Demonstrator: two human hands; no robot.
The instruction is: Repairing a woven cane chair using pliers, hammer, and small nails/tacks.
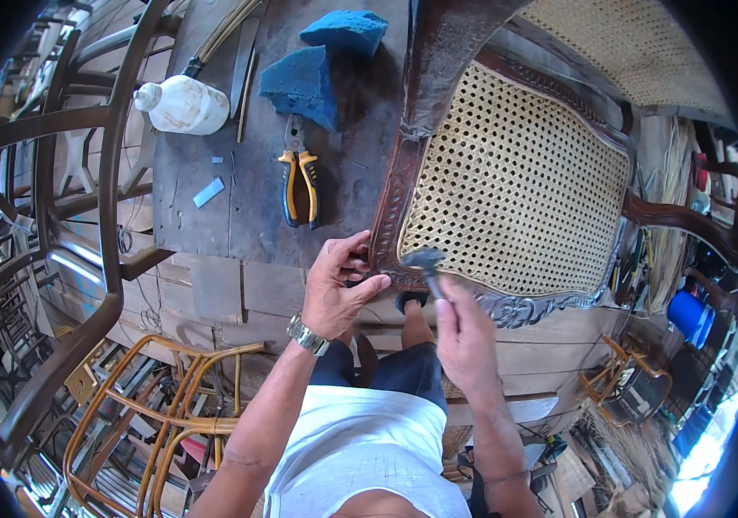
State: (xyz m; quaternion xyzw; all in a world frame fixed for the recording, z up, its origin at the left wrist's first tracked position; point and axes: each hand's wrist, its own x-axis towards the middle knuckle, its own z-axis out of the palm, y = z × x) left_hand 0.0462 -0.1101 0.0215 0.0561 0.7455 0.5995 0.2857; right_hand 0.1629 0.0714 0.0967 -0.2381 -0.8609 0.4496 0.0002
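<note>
A dark carved wooden chair [392, 203] lies with its woven cane panel [516, 173] facing up, partly over the workbench. My left hand [339, 285], wearing a metal watch [307, 335], is at the near left corner of the chair frame, its fingers curled against the edge and the thumb along the wood. Whether a small nail sits between those fingers I cannot tell. In my right hand [466, 337] is a small hammer [423, 259], slightly blurred, its head over the panel's near left corner. Carving runs along the frame's near edge.
On the dark workbench [196, 186] are pliers [300, 181] with yellow-black handles, two blue foam pieces [300, 85], a white bottle [186, 105] and a strip of staples [208, 192]. A dark chair frame [113, 173] stands left. Below is a rattan frame [170, 419].
</note>
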